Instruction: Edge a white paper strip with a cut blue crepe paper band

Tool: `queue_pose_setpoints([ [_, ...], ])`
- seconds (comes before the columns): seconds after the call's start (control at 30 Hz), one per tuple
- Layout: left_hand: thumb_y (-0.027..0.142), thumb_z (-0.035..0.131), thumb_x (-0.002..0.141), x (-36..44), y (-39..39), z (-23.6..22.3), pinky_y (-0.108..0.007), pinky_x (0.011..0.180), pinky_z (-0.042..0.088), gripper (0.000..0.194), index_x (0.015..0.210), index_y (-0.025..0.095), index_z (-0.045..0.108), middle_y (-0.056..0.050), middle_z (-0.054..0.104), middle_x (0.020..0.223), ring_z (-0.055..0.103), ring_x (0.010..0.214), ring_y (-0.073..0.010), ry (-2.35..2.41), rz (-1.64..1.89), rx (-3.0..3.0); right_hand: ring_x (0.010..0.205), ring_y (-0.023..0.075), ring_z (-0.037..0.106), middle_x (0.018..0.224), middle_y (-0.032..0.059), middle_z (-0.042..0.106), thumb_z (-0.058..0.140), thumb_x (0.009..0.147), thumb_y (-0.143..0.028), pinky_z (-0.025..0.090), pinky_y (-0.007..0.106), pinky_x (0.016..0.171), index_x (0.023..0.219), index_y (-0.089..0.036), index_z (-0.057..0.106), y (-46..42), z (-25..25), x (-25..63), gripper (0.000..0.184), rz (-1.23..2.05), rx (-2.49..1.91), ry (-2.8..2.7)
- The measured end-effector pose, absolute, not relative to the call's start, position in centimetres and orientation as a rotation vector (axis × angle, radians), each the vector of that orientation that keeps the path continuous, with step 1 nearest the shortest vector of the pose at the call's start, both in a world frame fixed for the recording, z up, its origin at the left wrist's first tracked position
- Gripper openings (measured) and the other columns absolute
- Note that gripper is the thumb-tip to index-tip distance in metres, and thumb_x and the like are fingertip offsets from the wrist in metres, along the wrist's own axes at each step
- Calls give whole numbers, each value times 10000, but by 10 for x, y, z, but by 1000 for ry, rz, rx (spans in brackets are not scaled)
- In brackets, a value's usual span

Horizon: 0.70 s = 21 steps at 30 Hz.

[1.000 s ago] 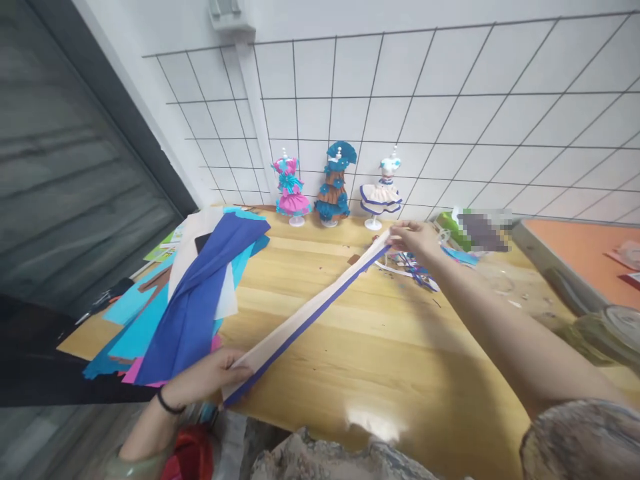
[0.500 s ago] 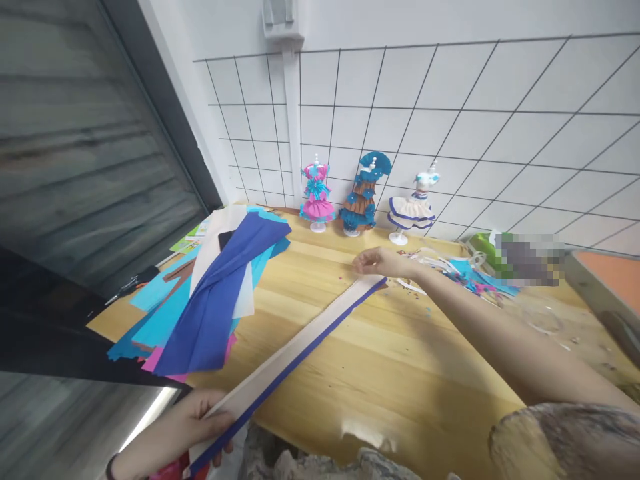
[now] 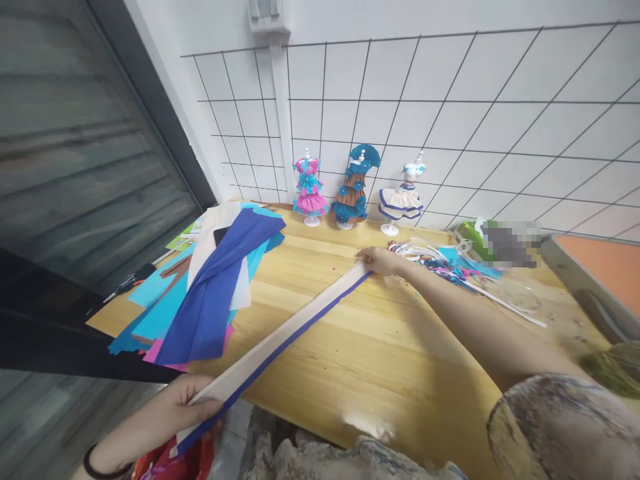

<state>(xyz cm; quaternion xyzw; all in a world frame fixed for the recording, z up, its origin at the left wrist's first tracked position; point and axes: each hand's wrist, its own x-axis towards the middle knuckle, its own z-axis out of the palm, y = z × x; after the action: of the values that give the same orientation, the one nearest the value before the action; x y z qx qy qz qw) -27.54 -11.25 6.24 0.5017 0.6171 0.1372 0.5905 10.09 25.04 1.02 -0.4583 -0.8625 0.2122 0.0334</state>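
Observation:
A long strip of crepe paper, pale cream with a dark blue edge, stretches diagonally above the wooden table. Its near end is pinched in my left hand, thumb on top, just off the table's front edge. At the far end my right hand grips the strip between thumb and fingers, close to the tabletop. To the left of the strip lies a pile of crepe paper sheets in dark blue, light blue, cream, brown and pink.
Three small dress forms in paper dresses stand by the wall: pink, teal and brown, cream and blue. Paper scraps lie right of my right hand. Scissors rest at the left edge. A red bag hangs below.
My right hand has closed on the strip's far end, where its fingers hovered before. Both hands still span the strip, and the view has shifted slightly.

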Motion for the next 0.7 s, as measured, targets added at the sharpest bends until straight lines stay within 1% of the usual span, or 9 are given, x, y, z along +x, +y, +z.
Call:
queue_pose_setpoints([
  [0.13, 603, 524, 729, -275, -121, 70, -193, 495, 339, 470, 674, 137, 528, 6, 522, 586, 412, 506, -86, 1458, 318, 1152, 730, 143, 618, 868, 30, 691, 508, 647, -59, 449, 192, 623, 1168, -162, 572, 248, 14, 99, 536, 646, -1365, -2679],
  [0.23, 630, 529, 706, -275, -126, 75, -206, 531, 384, 497, 729, 135, 553, -24, 589, 653, 479, 551, -112, 1486, 326, 1116, 785, 148, 616, 941, 33, 687, 481, 639, -31, 452, 197, 660, 1153, -183, 591, 240, 20, 94, 548, 666, -1267, -2720],
  [0.33, 609, 546, 706, -278, -129, 77, -216, 559, 401, 468, 731, 141, 559, -34, 610, 685, 500, 591, -129, 1506, 346, 1133, 937, 162, 585, 1013, 15, 674, 494, 588, 10, 429, 204, 798, 1025, -220, 666, 227, 24, 84, 523, 698, -1110, -2781],
  [0.4, 593, 551, 711, -283, -132, 79, -219, 559, 400, 441, 717, 152, 563, -24, 605, 674, 499, 594, -134, 1508, 358, 1147, 977, 174, 568, 957, 8, 687, 519, 564, 15, 402, 218, 864, 899, -222, 703, 219, 26, 75, 450, 708, -1046, -2801],
  [0.47, 593, 554, 707, -290, -135, 83, -224, 566, 405, 425, 717, 169, 580, -12, 603, 671, 508, 602, -141, 1513, 368, 1129, 970, 187, 571, 919, 15, 691, 554, 562, -6, 400, 232, 874, 843, -217, 707, 214, 28, 69, 383, 704, -1044, -2784],
  [0.53, 592, 563, 701, -296, -139, 86, -223, 570, 408, 410, 738, 186, 608, -2, 610, 683, 517, 610, -144, 1533, 378, 1081, 966, 195, 575, 998, 40, 671, 574, 587, -38, 409, 240, 854, 937, -209, 686, 212, 31, 69, 405, 672, -1113, -2713],
  [0.6, 590, 584, 685, -300, -144, 89, -214, 549, 400, 402, 737, 194, 626, 7, 608, 665, 505, 580, -131, 1553, 391, 1007, 941, 195, 587, 1099, 83, 629, 570, 636, -73, 421, 248, 818, 1114, -187, 604, 209, 34, 77, 493, 627, -1240, -2597],
  [0.63, 591, 595, 674, -302, -146, 89, -208, 536, 393, 402, 736, 196, 633, 10, 603, 651, 493, 563, -122, 1559, 405, 969, 907, 193, 600, 1104, 102, 623, 566, 663, -97, 430, 254, 790, 1179, -170, 554, 206, 34, 82, 521, 613, -1312, -2537],
  [0.7, 602, 608, 653, -304, -150, 87, -200, 516, 382, 416, 732, 196, 641, 15, 589, 623, 472, 539, -109, 1562, 433, 907, 806, 184, 623, 1006, 108, 656, 578, 707, -166, 449, 257, 713, 1231, -140, 489, 196, 31, 94, 532, 628, -1444, -2435],
])
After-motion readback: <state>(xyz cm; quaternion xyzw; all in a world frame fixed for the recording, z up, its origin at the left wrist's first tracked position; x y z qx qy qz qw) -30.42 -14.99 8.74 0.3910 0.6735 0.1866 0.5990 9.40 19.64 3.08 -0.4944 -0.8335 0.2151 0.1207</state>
